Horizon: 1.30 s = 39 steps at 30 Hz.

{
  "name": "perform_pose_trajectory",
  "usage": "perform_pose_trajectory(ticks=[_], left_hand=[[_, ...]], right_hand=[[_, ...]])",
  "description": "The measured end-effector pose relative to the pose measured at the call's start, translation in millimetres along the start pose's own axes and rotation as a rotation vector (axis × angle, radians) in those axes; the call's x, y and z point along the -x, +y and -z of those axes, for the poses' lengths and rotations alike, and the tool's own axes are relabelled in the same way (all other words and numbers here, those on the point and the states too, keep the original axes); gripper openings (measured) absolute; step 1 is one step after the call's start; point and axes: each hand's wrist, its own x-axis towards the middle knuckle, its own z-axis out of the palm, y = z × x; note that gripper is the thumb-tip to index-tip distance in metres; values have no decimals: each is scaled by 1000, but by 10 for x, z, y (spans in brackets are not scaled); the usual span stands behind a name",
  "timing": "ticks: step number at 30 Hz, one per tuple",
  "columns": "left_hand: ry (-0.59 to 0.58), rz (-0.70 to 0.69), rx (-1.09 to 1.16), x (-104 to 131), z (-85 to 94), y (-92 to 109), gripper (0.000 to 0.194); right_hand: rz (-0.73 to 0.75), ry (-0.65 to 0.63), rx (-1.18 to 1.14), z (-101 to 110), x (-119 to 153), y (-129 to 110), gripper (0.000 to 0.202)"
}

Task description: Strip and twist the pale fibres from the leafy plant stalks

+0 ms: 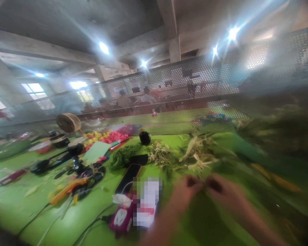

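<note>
Over the right part of the green table, my left hand and my right hand come together, fingertips pinched and nearly touching. What lies between the fingers is too small and blurred to make out. Just beyond the fingertips lies a heap of pale, dry-looking leaves or petals. A bunch of small pale flowers or sprigs is left of that heap, and a feathery green bundle farther left.
Left of my hands lie a black phone, a pixelated white item and a purple power strip with cables. An orange glue gun is farther left. Pink and yellow pieces and a fan stand before a perforated metal screen.
</note>
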Motion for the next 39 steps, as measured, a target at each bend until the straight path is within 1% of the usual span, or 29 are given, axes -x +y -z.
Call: perform_pose_trajectory(ticks=[3, 6, 8, 12, 17, 21, 23, 26, 30, 34, 37, 39], left_hand=[[1, -7, -19, 6, -4, 17, 36], [28, -29, -32, -4, -1, -6, 34], [45, -31, -44, -15, 2, -39, 34], [44, -21, -61, -25, -1, -84, 35], [41, -37, -46, -11, -11, -56, 36], [45, -15, -13, -12, -19, -34, 35], [41, -16, 16, -12, -28, -31, 35], [20, -18, 36, -7, -37, -24, 35], [10, -18, 14, -18, -13, -3, 36], [-46, -20, -12, -44, 22, 7, 40], [-57, -27, -5, -49, 24, -6, 41], [-45, -33, -3, -46, 14, -21, 40]], right_hand=[[5, -8, 13, 16, -4, 9, 10], [6, -30, 7, 1, -16, 39, 9], [11, -26, 1, -11, -21, 47, 9], [12, -4, -4, -6, -13, 2, 8], [-18, -17, -50, 8, -9, -28, 10], [-99, -26, -155, -21, -32, 24, 19], [-123, -23, -169, -38, -42, 43, 21], [-113, 2, -141, -35, -46, 41, 18], [-97, 41, -89, 31, -47, 10, 12], [-58, 62, -56, 92, -50, 3, 4], [-18, 73, -42, 79, -47, 20, 17], [-7, 65, -42, 47, -40, 26, 22]])
